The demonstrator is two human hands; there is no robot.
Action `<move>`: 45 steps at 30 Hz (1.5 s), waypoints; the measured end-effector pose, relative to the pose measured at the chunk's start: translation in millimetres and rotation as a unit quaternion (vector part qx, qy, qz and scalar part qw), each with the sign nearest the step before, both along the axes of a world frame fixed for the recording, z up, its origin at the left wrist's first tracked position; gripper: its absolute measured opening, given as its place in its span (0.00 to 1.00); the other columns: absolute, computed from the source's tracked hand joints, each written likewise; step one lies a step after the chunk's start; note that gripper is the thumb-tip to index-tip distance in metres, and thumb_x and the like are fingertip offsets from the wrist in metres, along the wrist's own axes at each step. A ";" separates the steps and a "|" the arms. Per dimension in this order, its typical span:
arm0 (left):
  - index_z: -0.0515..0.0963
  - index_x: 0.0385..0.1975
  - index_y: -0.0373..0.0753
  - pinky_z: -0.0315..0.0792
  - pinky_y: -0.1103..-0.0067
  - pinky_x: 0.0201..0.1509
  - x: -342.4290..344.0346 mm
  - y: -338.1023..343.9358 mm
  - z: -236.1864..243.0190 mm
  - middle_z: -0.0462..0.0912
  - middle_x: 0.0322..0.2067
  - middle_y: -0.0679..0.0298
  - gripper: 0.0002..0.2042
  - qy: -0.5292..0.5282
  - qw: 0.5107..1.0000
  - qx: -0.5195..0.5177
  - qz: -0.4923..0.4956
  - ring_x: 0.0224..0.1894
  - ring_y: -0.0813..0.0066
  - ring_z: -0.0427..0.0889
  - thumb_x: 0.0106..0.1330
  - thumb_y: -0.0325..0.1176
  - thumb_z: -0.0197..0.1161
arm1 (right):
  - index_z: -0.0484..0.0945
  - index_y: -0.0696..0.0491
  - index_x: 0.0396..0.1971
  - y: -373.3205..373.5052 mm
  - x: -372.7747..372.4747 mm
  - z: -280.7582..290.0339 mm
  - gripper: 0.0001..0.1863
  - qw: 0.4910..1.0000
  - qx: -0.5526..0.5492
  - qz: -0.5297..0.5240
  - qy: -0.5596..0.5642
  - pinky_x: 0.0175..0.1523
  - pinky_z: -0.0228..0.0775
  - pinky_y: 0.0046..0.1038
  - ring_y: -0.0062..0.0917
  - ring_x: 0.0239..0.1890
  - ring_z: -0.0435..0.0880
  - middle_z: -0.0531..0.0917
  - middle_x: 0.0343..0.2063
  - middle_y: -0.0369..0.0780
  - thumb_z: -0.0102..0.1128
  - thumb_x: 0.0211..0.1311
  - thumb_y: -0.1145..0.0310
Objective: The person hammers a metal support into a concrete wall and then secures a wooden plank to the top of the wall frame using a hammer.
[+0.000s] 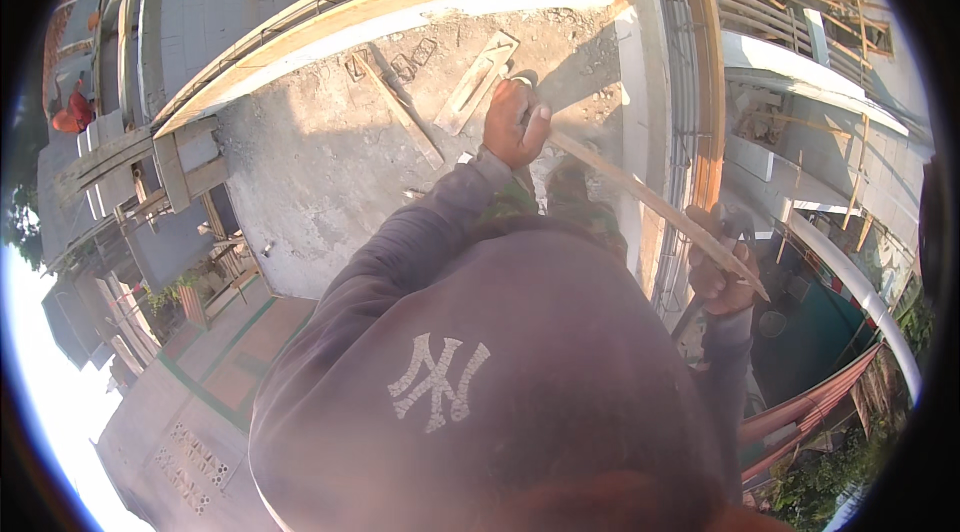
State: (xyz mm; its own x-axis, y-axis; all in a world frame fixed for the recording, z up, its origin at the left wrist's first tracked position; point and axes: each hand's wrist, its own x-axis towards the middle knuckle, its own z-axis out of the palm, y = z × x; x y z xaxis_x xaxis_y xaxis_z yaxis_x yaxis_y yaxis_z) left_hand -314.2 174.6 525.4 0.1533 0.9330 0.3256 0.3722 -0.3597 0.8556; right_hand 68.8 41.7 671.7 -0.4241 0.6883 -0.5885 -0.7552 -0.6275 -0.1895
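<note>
Sweatshirt [380, 302]: dark, pale emblem on it, filling the lower middle of the view.
Right arm [728, 352]: sleeved, at the body's right side; partly hidden behind the sweatshirt.
Right hand [708, 277]: lower than the left, fingers bent, closed round the wooden strip near its pointed lower end; contact partly blurred.
Wooden strip [650, 196]: long, narrow, slanting between both hands, down toward the right.
Left arm [400, 232]: stretched forward and inward across the body, sleeve down to the wrist.
Left hand [517, 122]: clenched, knuckles forward, thumb to the right, closed on the strip's far end.
Concrete surface [310, 182]: grey, rough, beyond the hands.
Pale flat board [478, 84]: lying just past the left hand.
Narrow wood piece [400, 110]: lying left of the board.
Curved-looking timber edge [400, 10]: farther, along the surface's far side.
</note>
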 end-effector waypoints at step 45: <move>0.81 0.53 0.32 0.76 0.62 0.62 -261.9 227.0 -838.2 0.84 0.55 0.45 0.21 0.508 0.662 -0.504 0.223 0.59 0.50 0.84 0.68 0.41 0.62 | 0.80 0.60 0.56 107.9 -121.6 -576.3 0.24 0.797 -0.054 0.174 -0.575 0.56 0.75 0.29 0.30 0.51 0.84 0.85 0.51 0.47 0.56 0.56 0.79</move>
State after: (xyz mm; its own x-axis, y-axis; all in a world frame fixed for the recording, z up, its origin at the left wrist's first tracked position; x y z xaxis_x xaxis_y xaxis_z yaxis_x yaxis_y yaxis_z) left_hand -576.1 401.7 -312.8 -0.5483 0.6239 -0.5569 0.8166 0.5432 -0.1953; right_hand -52.8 149.6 95.4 0.2854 0.5654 -0.7739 0.1024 -0.8208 -0.5619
